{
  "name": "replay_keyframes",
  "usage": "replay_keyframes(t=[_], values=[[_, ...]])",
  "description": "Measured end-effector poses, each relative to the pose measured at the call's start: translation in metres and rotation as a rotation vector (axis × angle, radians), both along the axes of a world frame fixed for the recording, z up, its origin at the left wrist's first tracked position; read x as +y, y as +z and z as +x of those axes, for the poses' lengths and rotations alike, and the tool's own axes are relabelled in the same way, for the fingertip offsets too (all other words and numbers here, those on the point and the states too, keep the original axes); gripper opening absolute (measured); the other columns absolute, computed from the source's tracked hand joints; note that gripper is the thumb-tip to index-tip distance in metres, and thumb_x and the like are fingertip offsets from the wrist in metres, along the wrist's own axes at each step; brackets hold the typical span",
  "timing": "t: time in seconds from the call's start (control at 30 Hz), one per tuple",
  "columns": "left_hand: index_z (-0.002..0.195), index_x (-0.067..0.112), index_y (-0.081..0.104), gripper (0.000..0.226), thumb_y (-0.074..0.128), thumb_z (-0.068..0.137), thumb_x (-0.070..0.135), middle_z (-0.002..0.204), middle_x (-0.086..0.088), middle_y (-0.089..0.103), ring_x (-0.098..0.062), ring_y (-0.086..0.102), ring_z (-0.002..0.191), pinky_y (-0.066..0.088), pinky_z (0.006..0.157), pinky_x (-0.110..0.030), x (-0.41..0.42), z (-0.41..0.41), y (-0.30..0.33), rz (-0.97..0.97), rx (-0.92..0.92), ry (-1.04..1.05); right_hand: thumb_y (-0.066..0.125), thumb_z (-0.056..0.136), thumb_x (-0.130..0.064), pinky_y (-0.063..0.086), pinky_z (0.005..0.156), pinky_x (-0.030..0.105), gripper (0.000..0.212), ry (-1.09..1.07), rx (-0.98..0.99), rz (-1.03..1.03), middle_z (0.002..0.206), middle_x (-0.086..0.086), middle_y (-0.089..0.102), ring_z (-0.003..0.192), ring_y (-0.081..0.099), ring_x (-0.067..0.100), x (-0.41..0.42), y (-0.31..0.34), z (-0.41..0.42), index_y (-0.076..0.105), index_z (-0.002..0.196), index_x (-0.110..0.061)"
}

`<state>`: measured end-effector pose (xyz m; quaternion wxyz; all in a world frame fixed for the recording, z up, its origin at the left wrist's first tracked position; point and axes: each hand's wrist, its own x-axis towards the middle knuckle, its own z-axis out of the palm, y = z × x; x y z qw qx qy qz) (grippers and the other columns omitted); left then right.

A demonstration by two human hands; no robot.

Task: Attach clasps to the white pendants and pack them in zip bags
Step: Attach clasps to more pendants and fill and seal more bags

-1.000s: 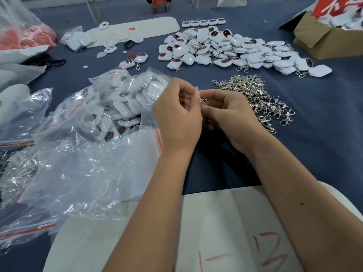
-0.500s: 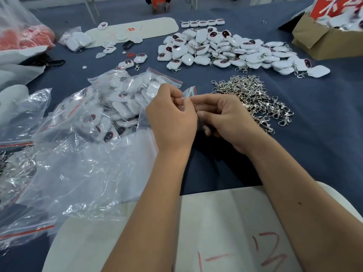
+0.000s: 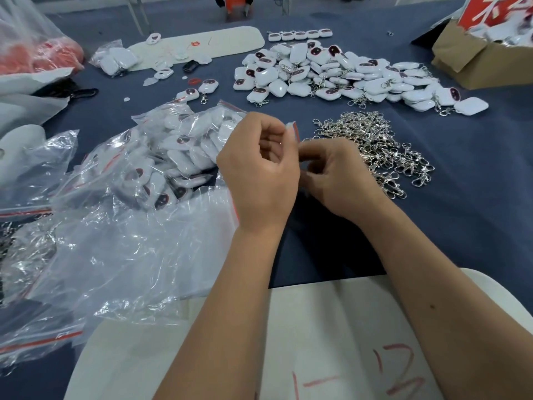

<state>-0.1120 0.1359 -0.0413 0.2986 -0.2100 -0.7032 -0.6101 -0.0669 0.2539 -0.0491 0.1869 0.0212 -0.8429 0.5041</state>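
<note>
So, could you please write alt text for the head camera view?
Both hands pinch a small zip bag over a blue table, between bagged pendants and a heap of clasps.

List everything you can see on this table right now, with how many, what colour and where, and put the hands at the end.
loose pendants: a heap, too many to count, white with dark red marks, far centre to right
row of pendants: five, white, far centre
clasps: a pile, silver, right of the hands
bagged pendants: many, white in clear zip bags, left of the hands
empty zip bags: several, clear with red strips, near left
cardboard box: one, brown, far right
white board: one, red writing, near edge
table cloth: one, dark blue
small zip bag: one, clear, held
left hand: pinches the small zip bag
right hand: fingers curled at that bag
</note>
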Motion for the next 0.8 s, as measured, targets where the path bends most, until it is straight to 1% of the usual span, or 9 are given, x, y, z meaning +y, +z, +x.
replay_keyframes(t=[0.07, 0.17, 0.27, 0.33, 0.47, 0.53, 0.63, 0.73, 0.8], values=[[0.078, 0.01, 0.064, 0.012, 0.073, 0.084, 0.006, 0.071, 0.003, 0.065, -0.016, 0.061, 0.062, 0.054, 0.058, -0.037, 0.001, 0.001, 0.0, 0.012, -0.001, 0.013, 0.058, 0.089, 0.003, 0.043, 0.053, 0.017, 0.043, 0.145, -0.113, 0.001, 0.059, -0.009, 0.066, 0.052, 0.059, 0.01, -0.004, 0.001, 0.003, 0.074, 0.076, -0.034], [0.079, 0.011, 0.063, 0.013, 0.074, 0.086, 0.008, 0.071, 0.003, 0.064, -0.017, 0.061, 0.06, 0.053, 0.056, -0.036, 0.001, 0.0, -0.001, 0.055, -0.002, 0.021, 0.053, 0.091, 0.012, 0.045, 0.048, 0.021, 0.045, 0.194, -0.104, -0.097, 0.06, 0.003, 0.068, 0.049, 0.06, 0.012, -0.011, 0.004, 0.005, 0.072, 0.079, -0.027], [0.079, 0.012, 0.063, 0.014, 0.075, 0.087, 0.011, 0.071, 0.006, 0.064, -0.016, 0.06, 0.061, 0.053, 0.058, -0.035, 0.001, -0.003, -0.002, -0.001, -0.032, 0.016, 0.069, 0.095, -0.002, 0.049, 0.054, 0.02, 0.019, -0.123, 0.104, -0.169, 0.069, -0.007, 0.073, 0.055, 0.062, 0.002, -0.006, 0.009, -0.002, 0.078, 0.086, -0.017], [0.079, 0.014, 0.063, 0.016, 0.076, 0.088, 0.018, 0.069, 0.006, 0.063, -0.014, 0.06, 0.062, 0.053, 0.061, -0.037, 0.002, -0.003, -0.004, -0.088, -0.115, -0.027, 0.067, 0.097, -0.018, 0.052, 0.06, 0.028, 0.018, -0.409, 0.188, -0.148, 0.073, -0.007, 0.076, 0.056, 0.063, 0.003, 0.004, 0.014, -0.013, 0.077, 0.082, -0.015], [0.077, 0.011, 0.061, 0.025, 0.065, 0.097, 0.027, 0.067, 0.005, 0.062, -0.02, 0.058, 0.065, 0.048, 0.068, -0.044, 0.006, -0.002, -0.011, -0.386, -0.207, -0.187, 0.056, 0.096, -0.024, 0.054, 0.08, 0.038, 0.024, -0.691, 0.071, 0.295, 0.082, 0.002, 0.076, 0.079, 0.068, 0.022, 0.032, 0.026, -0.051, 0.074, 0.086, -0.012], [0.079, 0.012, 0.063, 0.02, 0.063, 0.097, 0.02, 0.07, 0.004, 0.063, -0.023, 0.057, 0.07, 0.044, 0.069, -0.041, 0.007, -0.001, -0.012, -0.53, -0.165, -0.228, 0.054, 0.095, -0.018, 0.049, 0.09, 0.036, 0.02, -0.646, -0.062, 0.563, 0.1, 0.006, 0.075, 0.099, 0.065, 0.028, 0.051, 0.031, -0.077, 0.073, 0.102, -0.014], [0.086, 0.01, 0.068, 0.007, 0.063, 0.089, 0.007, 0.081, -0.002, 0.069, -0.026, 0.06, 0.079, 0.044, 0.072, -0.039, 0.006, 0.002, -0.012, -0.67, -0.074, -0.275, 0.055, 0.097, -0.015, 0.041, 0.108, 0.047, 0.04, -0.511, -0.374, 0.86, 0.136, 0.015, 0.059, 0.134, 0.042, 0.038, 0.084, 0.033, -0.112, 0.057, 0.136, -0.015], [0.091, 0.009, 0.071, 0.018, 0.059, 0.083, -0.001, 0.09, -0.006, 0.072, -0.028, 0.063, 0.087, 0.047, 0.078, -0.043, 0.005, 0.002, -0.011, -0.724, -0.057, -0.308, 0.053, 0.101, -0.019, 0.034, 0.117, 0.058, 0.054, -0.371, -0.58, 0.997, 0.161, 0.015, 0.032, 0.147, 0.027, 0.043, 0.103, 0.023, -0.126, 0.037, 0.153, -0.012], [0.093, 0.009, 0.073, 0.028, 0.054, 0.078, -0.006, 0.092, -0.006, 0.072, -0.028, 0.062, 0.089, 0.048, 0.08, -0.042, 0.003, -0.002, -0.011, -0.734, -0.073, -0.293, 0.052, 0.102, -0.017, 0.033, 0.118, 0.057, 0.053, -0.36, -0.566, 1.036, 0.164, 0.014, 0.03, 0.147, 0.03, 0.043, 0.105, 0.017, -0.127, 0.038, 0.153, -0.01]])
